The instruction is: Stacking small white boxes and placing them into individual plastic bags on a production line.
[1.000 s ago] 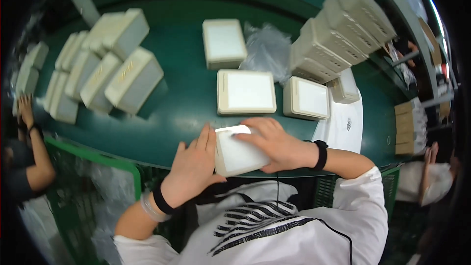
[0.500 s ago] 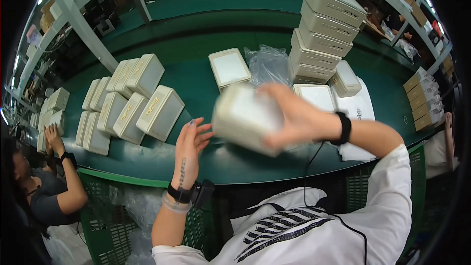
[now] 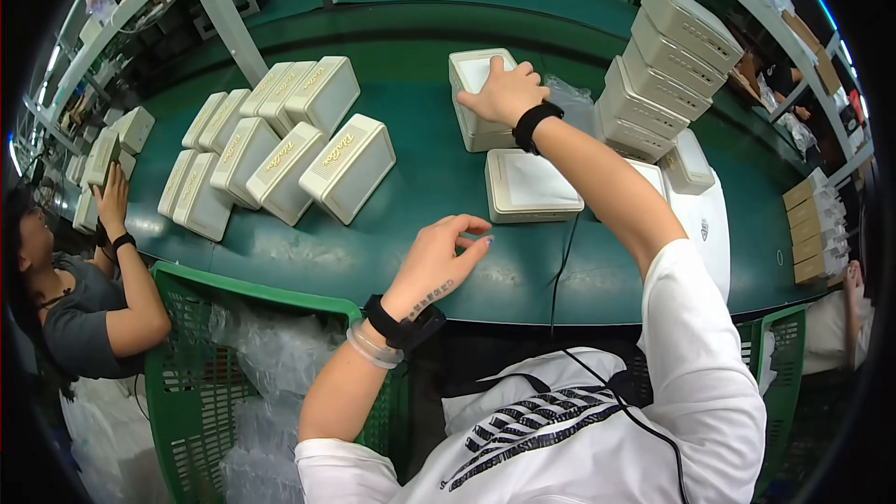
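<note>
My right hand (image 3: 509, 93) reaches forward with fingers spread over a cream box-shaped device (image 3: 467, 67), which rests on another like it; whether the fingertips press on it I cannot tell. Nearer to me, a second cream device (image 3: 534, 185) lies flat with its pale panel up. My left hand (image 3: 439, 257) hovers near the table's front edge, its fingers loosely bent and nothing between them. Left of it, several cream devices (image 3: 347, 168) with gold lettering stand on their sides in rows.
A tall stack of cream devices (image 3: 667, 65) rises at the right, with clear plastic bags (image 3: 571, 103) beside it. White sheeting (image 3: 705, 233) and small cartons (image 3: 814, 224) lie farther right. Green crates (image 3: 252, 285) stand below the table edge. Another person (image 3: 79, 289) works at the left.
My right hand has set the carried device down flat on the table, let it go and moved forward to the farther device. My left hand has shifted right, its fingers more bent.
</note>
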A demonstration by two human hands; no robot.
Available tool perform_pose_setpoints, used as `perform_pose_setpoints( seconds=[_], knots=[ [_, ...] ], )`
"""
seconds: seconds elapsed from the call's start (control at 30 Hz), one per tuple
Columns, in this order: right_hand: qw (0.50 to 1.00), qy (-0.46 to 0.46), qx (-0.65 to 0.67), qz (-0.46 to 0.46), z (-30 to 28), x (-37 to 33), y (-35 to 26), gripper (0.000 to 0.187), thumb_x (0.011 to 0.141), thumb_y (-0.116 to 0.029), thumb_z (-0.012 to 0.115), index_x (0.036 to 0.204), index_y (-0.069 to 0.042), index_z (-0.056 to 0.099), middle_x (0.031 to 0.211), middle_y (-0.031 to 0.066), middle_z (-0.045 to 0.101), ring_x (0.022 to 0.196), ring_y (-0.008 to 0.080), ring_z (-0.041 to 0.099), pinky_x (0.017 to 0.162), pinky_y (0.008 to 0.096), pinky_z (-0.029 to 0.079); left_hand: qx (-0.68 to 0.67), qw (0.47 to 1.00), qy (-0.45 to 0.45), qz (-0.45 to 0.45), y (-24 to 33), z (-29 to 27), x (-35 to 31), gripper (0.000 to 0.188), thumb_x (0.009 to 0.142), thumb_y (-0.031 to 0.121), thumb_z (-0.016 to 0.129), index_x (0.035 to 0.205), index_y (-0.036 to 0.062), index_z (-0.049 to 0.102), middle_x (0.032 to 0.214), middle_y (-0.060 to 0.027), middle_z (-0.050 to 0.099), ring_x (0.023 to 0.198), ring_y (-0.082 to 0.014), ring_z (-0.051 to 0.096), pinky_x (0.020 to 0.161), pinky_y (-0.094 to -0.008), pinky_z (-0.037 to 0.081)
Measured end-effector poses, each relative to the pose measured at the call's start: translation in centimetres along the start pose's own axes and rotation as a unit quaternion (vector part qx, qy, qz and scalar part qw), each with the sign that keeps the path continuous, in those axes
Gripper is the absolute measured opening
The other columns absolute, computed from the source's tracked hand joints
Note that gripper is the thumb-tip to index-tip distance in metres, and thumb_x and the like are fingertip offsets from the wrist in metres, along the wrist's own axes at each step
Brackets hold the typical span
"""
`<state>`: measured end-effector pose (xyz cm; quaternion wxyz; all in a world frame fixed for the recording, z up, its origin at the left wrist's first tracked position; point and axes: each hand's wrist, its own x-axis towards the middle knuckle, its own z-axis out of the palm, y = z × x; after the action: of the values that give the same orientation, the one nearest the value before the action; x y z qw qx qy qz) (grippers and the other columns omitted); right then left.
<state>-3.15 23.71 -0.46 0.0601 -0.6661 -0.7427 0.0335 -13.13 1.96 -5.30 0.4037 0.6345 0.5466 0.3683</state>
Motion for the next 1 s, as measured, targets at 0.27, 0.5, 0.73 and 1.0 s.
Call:
perform_pose_setpoints(
  seconds=[0.27, 0.5, 0.73, 1.0],
  knots=[
    [0.986, 0.164, -0.012, 0.002, 3.5, 1.2, 2.9, 0.087, 0.078, -0.069, 0.053, 0.137, -0.006, 0.041, 0.134, 0.0308, 0.042, 0.116, 0.0423, 0.051, 0.093, 0.0532, 0.040, 0.017, 0.996, -0.087, -0.010, 0.0, 0.7, 1.1, 0.034, 0.087, 0.017, 0.064, 0.114, -0.0036, 0.061, 0.102, -0.0148, 0.068, 0.086, -0.0201, 0.068, 0.077, -0.0307, 0.052],
    [0.943, -0.154, 0.017, -0.293, -3.0, -6.2, 10.0, 0.101, 0.063, -0.050, 0.081, 0.142, -0.006, 0.037, 0.130, 0.0235, 0.050, 0.123, 0.0379, 0.046, 0.102, 0.0504, 0.034, 0.152, 0.981, -0.118, -0.035, -1.7, -1.0, 0.2, 0.046, 0.083, 0.025, 0.068, 0.119, -0.0021, 0.059, 0.105, -0.0181, 0.067, 0.086, -0.0260, 0.068, 0.078, -0.0341, 0.053],
    [0.898, -0.140, 0.026, -0.416, 1.8, -7.1, 13.5, 0.119, 0.054, -0.028, 0.084, 0.151, -0.015, 0.017, 0.141, 0.0241, 0.034, 0.130, 0.0437, 0.034, 0.107, 0.0517, 0.028, 0.143, 0.986, -0.082, 0.014, -2.3, 0.0, 0.1, 0.048, 0.081, 0.032, 0.070, 0.117, 0.0021, 0.060, 0.099, -0.0171, 0.065, 0.087, -0.0291, 0.066, 0.078, -0.0368, 0.053],
    [0.904, -0.112, -0.002, -0.413, 1.5, -8.9, 15.2, 0.119, 0.056, -0.035, 0.086, 0.148, -0.004, 0.018, 0.145, 0.0306, 0.026, 0.132, 0.0469, 0.029, 0.107, 0.0536, 0.027, 0.357, 0.923, -0.027, 0.142, 1.4, 3.5, 8.8, 0.105, 0.047, 0.043, 0.090, 0.129, -0.0058, 0.045, 0.127, -0.0241, 0.048, 0.118, -0.0381, 0.045, 0.099, -0.0467, 0.037]
  ],
)
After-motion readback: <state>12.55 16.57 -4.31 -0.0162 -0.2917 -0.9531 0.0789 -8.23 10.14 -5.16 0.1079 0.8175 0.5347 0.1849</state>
